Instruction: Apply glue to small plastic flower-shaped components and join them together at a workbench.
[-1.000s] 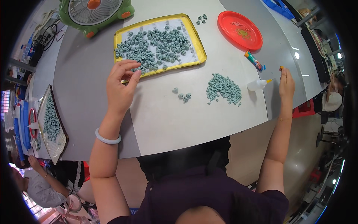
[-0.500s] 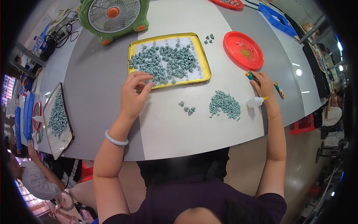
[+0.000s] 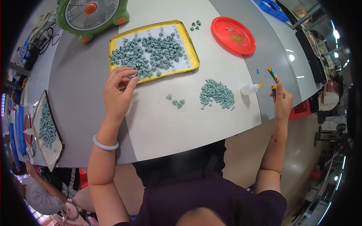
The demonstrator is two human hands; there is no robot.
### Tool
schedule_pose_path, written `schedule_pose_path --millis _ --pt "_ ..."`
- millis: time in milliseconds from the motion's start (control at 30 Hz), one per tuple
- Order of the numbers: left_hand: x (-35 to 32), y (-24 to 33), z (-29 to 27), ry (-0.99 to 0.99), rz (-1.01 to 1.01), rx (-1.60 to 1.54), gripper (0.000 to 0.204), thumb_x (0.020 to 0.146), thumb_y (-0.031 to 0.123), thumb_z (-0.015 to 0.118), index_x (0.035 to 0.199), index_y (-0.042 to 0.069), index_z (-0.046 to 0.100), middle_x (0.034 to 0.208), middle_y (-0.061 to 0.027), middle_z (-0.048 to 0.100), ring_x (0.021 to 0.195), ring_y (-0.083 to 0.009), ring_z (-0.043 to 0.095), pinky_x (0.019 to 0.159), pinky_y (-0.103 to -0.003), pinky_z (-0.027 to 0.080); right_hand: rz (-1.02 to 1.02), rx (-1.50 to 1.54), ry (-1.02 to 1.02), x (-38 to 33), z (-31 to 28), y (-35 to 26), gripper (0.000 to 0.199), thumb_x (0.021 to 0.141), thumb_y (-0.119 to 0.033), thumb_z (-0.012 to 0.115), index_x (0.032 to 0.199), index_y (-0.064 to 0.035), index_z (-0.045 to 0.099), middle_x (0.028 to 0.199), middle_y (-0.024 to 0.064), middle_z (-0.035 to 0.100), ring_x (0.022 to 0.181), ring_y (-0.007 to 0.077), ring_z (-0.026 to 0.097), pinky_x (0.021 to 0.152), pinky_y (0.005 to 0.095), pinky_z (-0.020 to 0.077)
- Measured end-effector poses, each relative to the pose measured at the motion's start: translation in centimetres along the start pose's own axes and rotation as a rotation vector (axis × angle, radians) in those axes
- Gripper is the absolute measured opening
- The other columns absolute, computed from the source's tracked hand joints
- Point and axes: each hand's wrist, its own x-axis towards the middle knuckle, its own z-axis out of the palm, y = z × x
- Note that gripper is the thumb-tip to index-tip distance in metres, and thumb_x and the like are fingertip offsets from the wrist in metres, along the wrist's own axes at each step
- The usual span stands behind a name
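Observation:
My right hand is closed on a small yellow-and-green tube beside the table's right edge. A similar tube lies just beyond it, with a tiny blue piece to the left. Near that hand a white squeeze bottle with a yellow tip lies tilted. Over the near left corner of a yellow-rimmed tray, my left hand is open, with fingers curved and thumb apart. Many small grey-green heart-shaped pieces cover the tray's white sheet.
A pile of smaller grey-green bits sits right of a few loose pieces. Behind are a red plate and a green fan. Another tray is at left, where a co-worker's arm shows.
My right hand has moved from beside the red plate toward me, carrying the tube. The tiny blue piece has come into sight. My left hand stays at the tray corner; the whole view has shifted.

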Motion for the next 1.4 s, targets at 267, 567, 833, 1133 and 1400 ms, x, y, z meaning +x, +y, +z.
schedule_pose_path --millis 267,567,833,1133,1400 --pt "-0.2 0.0 -0.2 0.003 0.004 0.004 0.014 0.079 0.005 0.061 0.093 0.004 0.063 0.101 -0.0046 0.056 0.068 -0.0073 0.054 0.063 -0.02 0.044 -0.112 -0.291 0.077 0.0 0.7 -2.1 0.045 0.091 -0.033 0.048 0.07 0.0058 0.059 0.053 0.0027 0.049 0.052 0.0073 0.047 0.048 0.0234 0.0369" --pt "-0.1 -0.2 -0.1 -0.007 0.005 -0.015 0.013 0.079 0.005 0.061 0.092 0.004 0.063 0.1 -0.0048 0.056 0.068 -0.0075 0.055 0.064 -0.02 0.044 -0.138 -0.299 0.132 -0.2 1.1 -1.6 0.043 0.091 -0.031 0.047 0.077 0.0065 0.062 0.054 0.0034 0.051 0.053 0.0086 0.051 0.055 0.0242 0.0463" --pt "-0.4 -0.2 -0.4 -0.006 0.001 0.048 0.012 0.079 0.006 0.061 0.091 0.003 0.063 0.092 -0.0039 0.057 0.068 -0.0084 0.055 0.063 -0.02 0.044 -0.162 -0.23 0.177 -0.3 2.2 -1.2 0.043 0.092 -0.031 0.045 0.072 0.0048 0.06 0.054 0.0014 0.049 0.052 0.0065 0.046 0.049 0.0221 0.0358" --pt "-0.8 0.3 0.6 -0.336 0.016 0.161 0.011 0.075 0.003 0.063 0.085 0.002 0.065 0.076 -0.0053 0.059 0.063 -0.0136 0.054 0.06 -0.024 0.044 -0.121 -0.272 0.057 2.2 2.7 7.8 0.033 0.093 -0.024 0.041 0.11 0.001 0.056 0.096 0.0076 0.056 0.089 0.0144 0.052 0.077 0.0258 0.0407" --pt "-2.3 1.5 3.4 -0.5 0.29 0.375 0.028 0.072 0.004 0.064 0.1 0.008 0.059 0.082 -0.007 0.052 0.077 -0.0227 0.054 0.066 -0.033 0.045 -0.191 0.076 0.083 -1.3 3.3 5.8 0.04 0.08 -0.004 0.049 0.12 -0.0008 0.047 0.119 0.0098 0.049 0.113 0.0188 0.044 0.096 0.0328 0.0308"
